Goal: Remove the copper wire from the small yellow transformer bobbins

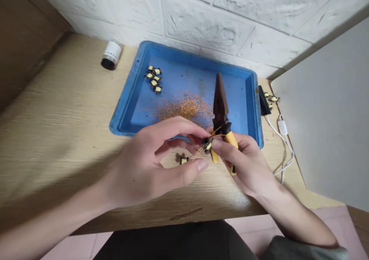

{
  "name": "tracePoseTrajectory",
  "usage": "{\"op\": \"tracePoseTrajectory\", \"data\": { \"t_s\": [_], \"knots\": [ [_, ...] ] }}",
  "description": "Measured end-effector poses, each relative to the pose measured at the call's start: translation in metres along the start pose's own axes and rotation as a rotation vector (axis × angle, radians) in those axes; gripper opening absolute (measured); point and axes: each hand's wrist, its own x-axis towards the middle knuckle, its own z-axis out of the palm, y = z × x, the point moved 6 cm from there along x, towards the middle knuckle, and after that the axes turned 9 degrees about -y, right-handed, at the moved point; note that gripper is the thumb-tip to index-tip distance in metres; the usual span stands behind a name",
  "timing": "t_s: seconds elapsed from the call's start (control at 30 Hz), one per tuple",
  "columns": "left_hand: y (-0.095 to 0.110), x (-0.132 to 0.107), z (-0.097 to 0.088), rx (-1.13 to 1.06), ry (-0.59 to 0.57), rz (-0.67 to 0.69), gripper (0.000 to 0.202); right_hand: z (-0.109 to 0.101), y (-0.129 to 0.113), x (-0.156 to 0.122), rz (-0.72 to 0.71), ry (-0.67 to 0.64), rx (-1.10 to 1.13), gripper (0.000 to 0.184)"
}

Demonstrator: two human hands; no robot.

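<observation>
Here's a tiny yellow-taped transformer coil [206, 145] held up just over the desk edge of the tray, copper leads fanning out; the left hand [144, 164] pinches it in its fingertips, and the right thumb [216, 144] presses in from the other side; the right hand [245, 164] wraps the yellow-handled needle-nose pliers [220, 106], tips up, jaws closed; one more coil [183, 160] sits on the wooden desk [63, 110] just below; behind, the blue plastic tray [184, 52] carries a cluster of coils [153, 79] and a heap of copper wire clippings [184, 108]; off to the left stands a white-and-black cylinder [111, 55]; a white cable [284, 137] trails down the right.
</observation>
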Motion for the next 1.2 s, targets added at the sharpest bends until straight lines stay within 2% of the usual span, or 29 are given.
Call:
{"op": "tracePoseTrajectory", "data": {
  "t_s": [0.1,0.23,0.3,0.37,0.43,0.57,0.67,0.8,0.87,0.97,1.2],
  "knots": [
    [0.0,-0.001,0.001,0.022,0.021,-0.004,0.021,0.003,0.004,-0.001,-0.015,0.019,-0.027,0.017],
    [-0.002,0.004,-0.001,0.003,0.038,-0.066,0.009,0.008,0.003,-0.003,-0.042,-0.009,-0.038,0.008],
    [-0.004,0.006,-0.002,-0.073,0.013,-0.09,0.011,0.008,-0.001,-0.003,-0.061,-0.044,-0.068,0.008],
    [-0.004,0.008,-0.003,-0.161,-0.015,-0.083,0.018,0.005,-0.008,-0.004,-0.063,-0.065,-0.131,0.015],
    [-0.004,0.008,-0.005,-0.215,-0.028,-0.059,0.023,-0.001,-0.015,-0.007,-0.045,-0.049,-0.219,0.019],
    [-0.005,0.004,-0.012,-0.221,0.007,-0.03,0.021,-0.01,-0.025,-0.015,0.022,-0.117,-0.346,0.018],
    [-0.004,0.003,-0.018,-0.22,0.052,-0.007,0.02,-0.018,-0.034,-0.021,-0.034,-0.075,-0.453,0.017],
    [-0.001,0.004,-0.021,-0.242,0.097,0.036,0.017,-0.023,-0.042,-0.024,-0.121,0.042,-0.677,0.013],
    [0.0,0.004,-0.022,-0.235,0.102,0.047,0.017,-0.022,-0.041,-0.023,-0.134,0.066,-0.76,0.02],
    [0.0,0.003,-0.023,-0.237,0.098,0.05,0.018,-0.018,-0.037,-0.021,-0.143,0.013,-0.776,0.031],
    [-0.008,0.003,-0.022,-0.266,0.096,0.008,0.017,-0.015,-0.036,-0.022,-0.155,-0.037,-0.75,0.023]
  ]
}}
